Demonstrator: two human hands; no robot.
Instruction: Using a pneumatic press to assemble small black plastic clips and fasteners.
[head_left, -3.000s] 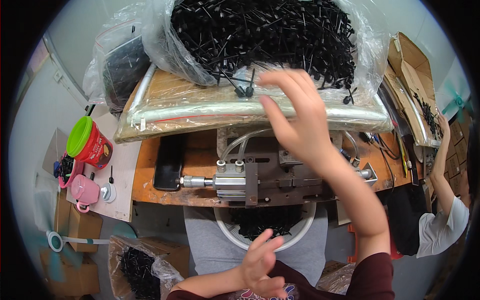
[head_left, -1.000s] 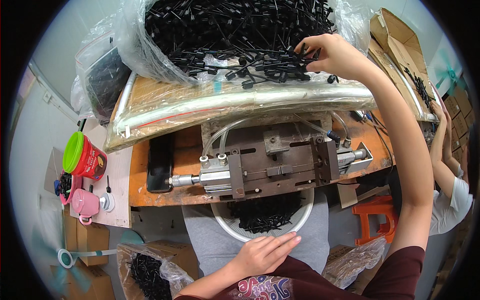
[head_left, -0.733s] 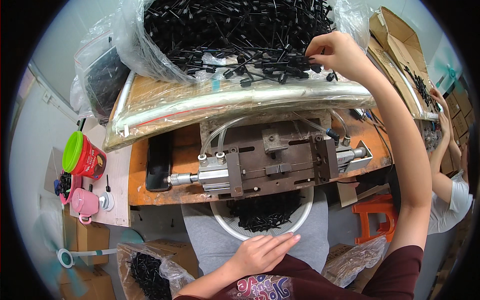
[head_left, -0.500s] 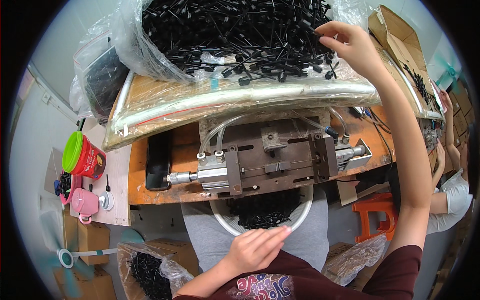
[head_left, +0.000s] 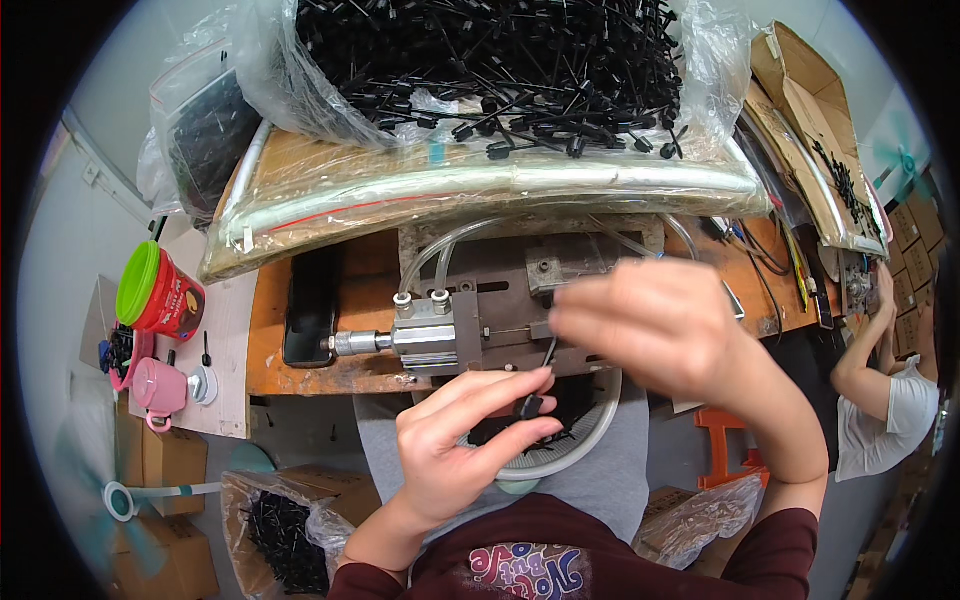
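Note:
Between the thumb and fingers of my left hand (head_left: 450, 440) is a small black plastic part with a thin stem (head_left: 530, 406); its stem points up toward the machine. My right hand (head_left: 655, 325) is smeared by motion in front of the right half of the brown metal fixture (head_left: 500, 345), and its fingers cannot be read. It hides the fixture's right block. At the fixture's left end sits a silver air cylinder (head_left: 425, 335) with clear hoses. A white basket (head_left: 590, 440) holding many black parts stands in my lap, partly behind my left hand.
Beyond the machine, a plastic-covered tray (head_left: 560, 185) carries a big heap of black stemmed parts (head_left: 480, 60). A phone-like black slab (head_left: 310, 315), a red tub (head_left: 170, 300) and a pink cup (head_left: 160, 388) are at left. Another person (head_left: 885, 410) works at right beside an orange stool (head_left: 722, 450).
My right hand has come down from the heap to the fixture. My left hand has risen from the basket's near rim and now holds a black stemmed part.

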